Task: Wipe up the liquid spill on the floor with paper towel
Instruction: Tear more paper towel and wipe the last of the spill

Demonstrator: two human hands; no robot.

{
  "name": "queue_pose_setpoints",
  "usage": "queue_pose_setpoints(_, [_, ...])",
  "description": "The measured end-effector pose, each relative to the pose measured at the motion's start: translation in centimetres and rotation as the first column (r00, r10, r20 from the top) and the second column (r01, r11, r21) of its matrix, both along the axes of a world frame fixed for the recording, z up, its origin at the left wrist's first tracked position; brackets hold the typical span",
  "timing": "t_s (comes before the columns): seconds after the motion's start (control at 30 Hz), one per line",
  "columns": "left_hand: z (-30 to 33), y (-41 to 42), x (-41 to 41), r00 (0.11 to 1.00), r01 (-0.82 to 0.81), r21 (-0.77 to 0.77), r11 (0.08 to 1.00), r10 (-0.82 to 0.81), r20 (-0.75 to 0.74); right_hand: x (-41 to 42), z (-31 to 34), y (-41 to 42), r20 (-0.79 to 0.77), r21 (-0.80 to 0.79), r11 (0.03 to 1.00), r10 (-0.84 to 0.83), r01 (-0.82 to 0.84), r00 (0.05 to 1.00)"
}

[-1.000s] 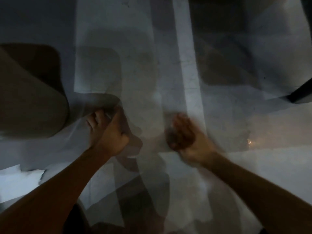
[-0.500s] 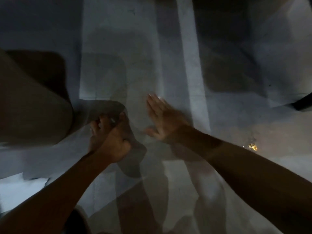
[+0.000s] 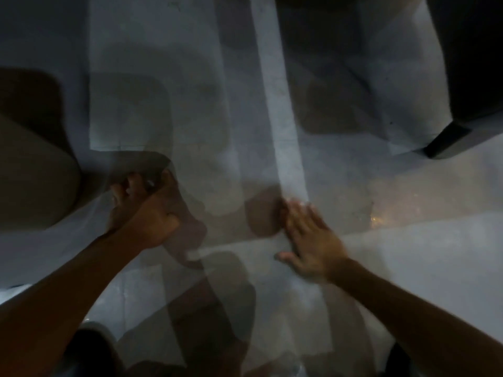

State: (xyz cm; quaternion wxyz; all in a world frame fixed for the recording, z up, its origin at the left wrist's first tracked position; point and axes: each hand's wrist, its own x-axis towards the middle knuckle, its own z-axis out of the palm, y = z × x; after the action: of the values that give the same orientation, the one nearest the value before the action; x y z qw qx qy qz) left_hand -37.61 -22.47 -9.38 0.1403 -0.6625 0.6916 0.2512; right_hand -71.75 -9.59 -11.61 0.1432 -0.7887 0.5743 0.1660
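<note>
The light is dim. My left hand point(image 3: 144, 213) is at centre left with its fingers curled, gripping the edge of a thin pale sheet, seemingly paper towel point(image 3: 79, 221), which stretches away to the lower left. My right hand point(image 3: 310, 240) lies flat on the pale floor point(image 3: 272, 77), fingers straight and pointing away from me. It holds nothing. To its right the floor has a wet sheen, the spill point(image 3: 381, 210), with a small orange glint. The right hand is just left of that wet area.
A large beige rounded object point(image 3: 32, 180) fills the left edge, close to my left hand. A dark furniture leg point(image 3: 449, 140) stands at the upper right. Overlapping shadows cross the floor. My forearms reach in from the bottom corners.
My right hand uncurled, reached toward the left hand, then swept right and now lies flat near the wet patch. My left hand has kept its grip and barely moved.
</note>
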Motion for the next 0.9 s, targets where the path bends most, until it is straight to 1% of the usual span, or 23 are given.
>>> queue_pose_setpoints(0.03, [0.0,0.2,-0.1,1.0,0.002,-0.017,1.0,-0.002,0.009,-2.8,-0.3,-0.1,-0.061,-0.04,0.996,-0.082,0.08,0.995])
queue_pose_setpoints(0.07, [0.0,0.3,-0.2,1.0,0.011,-0.052,0.999,-0.01,0.016,-5.2,-0.5,-1.1,-0.093,-0.07,0.972,-0.232,0.226,0.968])
queue_pose_setpoints(0.1, [0.0,0.6,-0.3,1.0,0.008,-0.074,0.997,-0.007,0.014,-7.0,-0.6,-2.8,-0.084,-0.11,0.912,-0.406,0.396,0.91])
queue_pose_setpoints(0.13, [0.1,0.6,-0.3,1.0,-0.004,-0.07,0.998,0.004,0.009,-8.4,-0.7,-4.7,-0.044,-0.12,0.829,-0.554,0.547,0.831])
queue_pose_setpoints(0.17, [0.0,0.6,-0.2,1.0,-0.01,-0.05,0.999,0.01,0.009,-9.0,-0.8,-6.3,0.004,-0.108,0.751,-0.655,0.652,0.755])
queue_pose_setpoints(0.2, [-0.1,0.7,-0.1,1.0,0.0,-0.031,1.0,0.0,0.0,-8.9,-0.8,-7.2,0.036,-0.078,0.696,-0.714,0.714,0.699])
queue_pose_setpoints(0.23, [0.0,0.8,0.0,1.0,0.015,-0.023,1.0,-0.016,-0.021,-8.4,-0.7,-7.0,0.061,-0.047,0.679,-0.73,0.733,0.681])
queue_pose_setpoints(0.27, [0.0,0.9,0.1,0.999,0.021,-0.023,1.0,-0.022,-0.047,-7.8,-0.5,-5.6,0.07,-0.032,0.684,-0.726,0.729,0.684])
queue_pose_setpoints(0.37, [-0.4,1.8,0.4,0.999,0.008,0.043,0.999,-0.006,-0.049,-5.4,0.2,3.4,0.013,-0.04,0.729,-0.684,0.683,0.73])
queue_pose_setpoints(0.43, [-0.5,2.0,0.2,1.0,-0.001,0.037,0.999,0.002,-0.028,-4.2,0.4,7.9,-0.011,-0.024,0.738,-0.675,0.675,0.738])
queue_pose_setpoints(0.5, [-0.3,2.2,-0.3,1.0,-0.007,0.044,0.999,0.007,-0.003,-2.4,0.2,9.1,0.006,-0.002,0.72,-0.694,0.694,0.72])
queue_pose_setpoints(0.53, [0.0,2.2,-0.5,1.0,-0.026,0.049,0.998,0.026,-0.008,-1.0,0.3,8.7,0.04,-0.012,0.71,-0.703,0.704,0.71])
queue_pose_setpoints(0.57, [0.3,2.2,-0.7,0.999,-0.038,0.056,0.998,0.039,-0.009,0.8,0.2,8.0,0.074,-0.014,0.723,-0.688,0.69,0.722])
queue_pose_setpoints(0.6, [0.5,2.2,-0.7,0.999,-0.043,0.06,0.997,0.044,-0.012,3.1,0.2,7.2,0.108,0.0,0.766,-0.639,0.643,0.762])
queue_pose_setpoints(0.63, [0.6,2.2,-0.7,0.999,-0.039,0.064,0.997,0.04,-0.016,5.5,0.0,7.0,0.142,0.012,0.842,-0.536,0.54,0.832])
queue_pose_setpoints(0.67, [0.7,2.1,-0.5,0.999,-0.034,0.07,0.997,0.035,-0.021,7.7,0.0,7.1,0.187,0.031,0.925,-0.378,0.379,0.907])
queue_pose_setpoints(0.7, [0.7,2.1,-0.4,0.999,-0.031,0.077,0.997,0.033,-0.026,9.5,0.2,7.9,0.235,0.063,0.978,-0.21,0.201,0.949])
queue_pose_setpoints(0.73, [0.8,2.0,-0.2,0.999,-0.029,0.078,0.997,0.031,-0.03,10.6,0.5,9.0,0.264,0.092,0.995,-0.065,0.042,0.962])
queue_pose_setpoints(0.77, [0.9,2.0,0.0,0.999,-0.022,0.076,0.997,0.025,-0.032,10.8,0.7,10.7,0.27,0.112,0.991,0.045,-0.078,0.962])
queue_pose_setpoints(0.8, [0.9,2.0,0.1,0.999,-0.011,0.072,0.997,0.014,-0.036,10.0,0.8,12.7,0.246,0.109,0.983,0.117,-0.148,0.962])
queue_pose_setpoints(0.83, [0.9,2.0,0.3,0.999,-0.001,0.074,0.997,0.004,-0.039,8.5,0.7,14.5,0.19,0.084,0.98,0.161,-0.179,0.969])
queue_pose_setpoints(0.87, [0.9,1.9,0.4,0.999,0.003,0.078,0.997,0.001,-0.04,6.6,0.6,15.6,0.136,0.063,0.984,0.157,-0.167,0.978])
queue_pose_setpoints(0.9, [0.8,1.9,0.7,0.999,0.003,0.083,0.997,0.0,-0.038,4.6,0.4,16.0,0.082,0.057,0.994,0.09,-0.095,0.993])
